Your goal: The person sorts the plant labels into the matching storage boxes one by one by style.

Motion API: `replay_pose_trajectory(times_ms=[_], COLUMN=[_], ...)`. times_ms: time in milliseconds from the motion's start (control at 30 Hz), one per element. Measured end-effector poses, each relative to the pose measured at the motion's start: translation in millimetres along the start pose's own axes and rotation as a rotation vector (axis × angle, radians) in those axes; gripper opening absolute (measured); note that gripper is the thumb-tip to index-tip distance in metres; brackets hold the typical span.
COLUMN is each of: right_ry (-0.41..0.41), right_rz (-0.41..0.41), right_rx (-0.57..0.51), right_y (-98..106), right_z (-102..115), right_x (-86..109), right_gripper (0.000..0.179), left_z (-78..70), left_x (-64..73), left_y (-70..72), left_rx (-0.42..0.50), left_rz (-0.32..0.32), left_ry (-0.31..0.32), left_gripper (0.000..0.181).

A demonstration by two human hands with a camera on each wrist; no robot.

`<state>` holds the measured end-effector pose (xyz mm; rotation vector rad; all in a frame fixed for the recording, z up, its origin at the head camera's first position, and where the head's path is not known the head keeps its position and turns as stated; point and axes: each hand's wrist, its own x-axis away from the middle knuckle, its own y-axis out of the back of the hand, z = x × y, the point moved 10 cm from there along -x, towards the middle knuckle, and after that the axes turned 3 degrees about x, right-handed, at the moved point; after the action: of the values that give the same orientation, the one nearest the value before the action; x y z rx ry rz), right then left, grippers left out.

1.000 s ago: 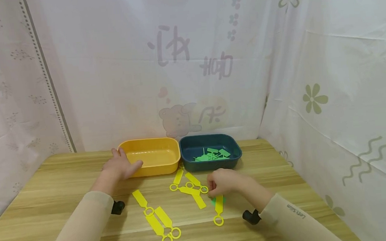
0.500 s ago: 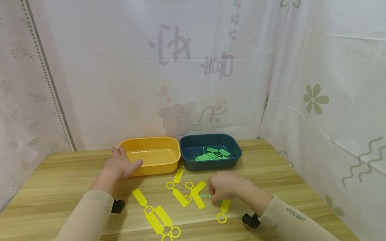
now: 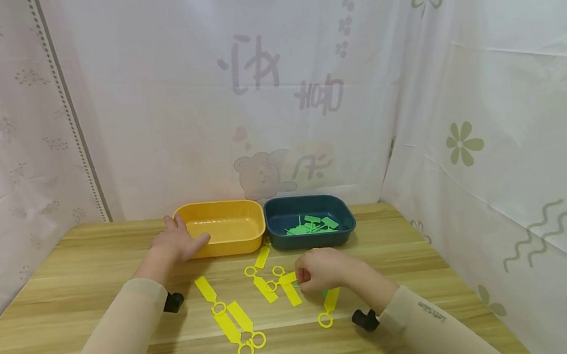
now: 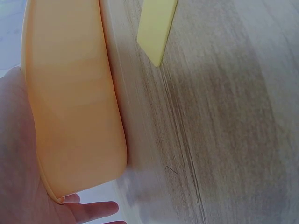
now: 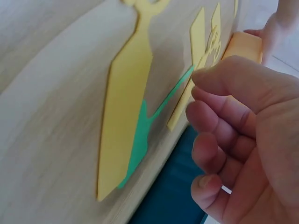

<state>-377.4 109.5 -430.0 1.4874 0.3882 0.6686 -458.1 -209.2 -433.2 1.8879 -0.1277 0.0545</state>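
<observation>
In the lower middle of the frame, the right hand [image 3: 324,269] is a bit farther left and higher now. The yellow tag [image 3: 288,278] beside it has turned more sideways. Another yellow tag [image 3: 332,299], just below the hand, now leans right.

Looks like smooth, glossy plastic in the orange bin [image 3: 229,248] and teal bin [image 3: 311,241], and matt plastic in the yellow tags [image 3: 241,317] and green tags [image 3: 298,231]. Shows wood grain across the tabletop [image 3: 62,309], smooth with a low sheen. Reads as matt cloth on the sleeves [image 3: 120,337] and creased, faintly shiny fabric or film on the curtain [image 3: 157,126].
</observation>
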Motion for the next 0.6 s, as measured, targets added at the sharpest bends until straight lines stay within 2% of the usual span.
replay_pose_trajectory(times_ms=[133,467,600], right_ry=[0.02,-0.035,-0.033], right_rz=[0.024,0.027,0.021], right_rx=[0.0,0.04,0.047], right_y=[-7,-12,-14], right_z=[6,10,12], right_x=[-7.3,-14.9,-15.8], right_gripper=[0.012,0.018,0.02], left_z=[-0.9,-0.1,0.1], left_x=[0.7,1.4,0.7], left_y=[-0.2,0.0,0.4], left_rx=[0.002,0.002,0.003], left_rz=[0.006,0.003,0.003], left_ry=[-0.001,0.003,0.001], left_gripper=[0.119,0.119,0.119])
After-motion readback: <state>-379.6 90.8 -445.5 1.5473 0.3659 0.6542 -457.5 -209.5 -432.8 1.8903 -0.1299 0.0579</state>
